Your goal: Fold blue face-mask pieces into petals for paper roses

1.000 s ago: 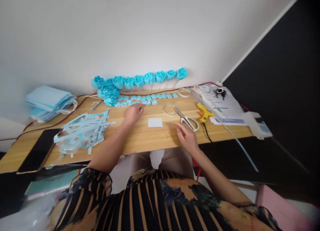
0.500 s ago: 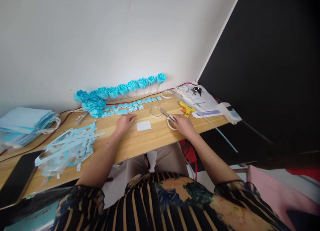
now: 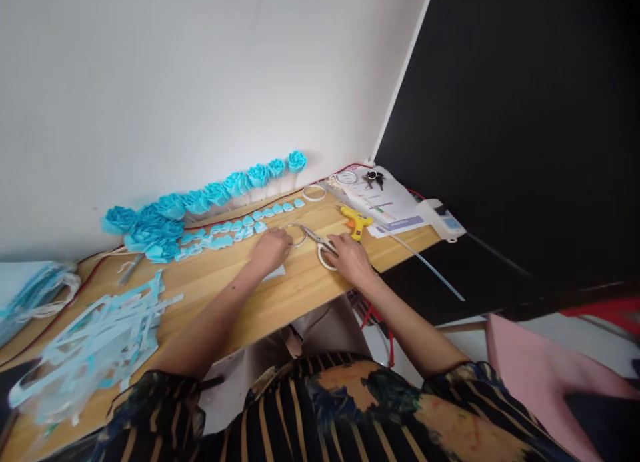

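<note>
My right hand [image 3: 351,257] is closed on the handles of a pair of scissors [image 3: 315,237], which lie low over the table and point left. The blade tips reach the edge of a thin white ring [image 3: 299,243], like a narrow roll of tape. At this ring's left side, my left hand [image 3: 270,252] has its fingers drawn together; whether they grip it is hidden. Below the left hand lies a small white rectangle [image 3: 276,273], mostly covered by it. Small folded blue petals [image 3: 246,222] lie in rows behind the left hand.
Blue fabric roses [image 3: 217,194] line the wall. Blue strips [image 3: 107,342] pile at left, near stacked blue sheets [image 3: 25,285]. A yellow glue gun [image 3: 356,222], papers [image 3: 390,202], keys [image 3: 374,179] and another white ring [image 3: 315,193] are at right.
My left hand has moved right, over the white rectangle to the white ring. The right hand keeps the scissors in about the same place. The view has turned slightly right.
</note>
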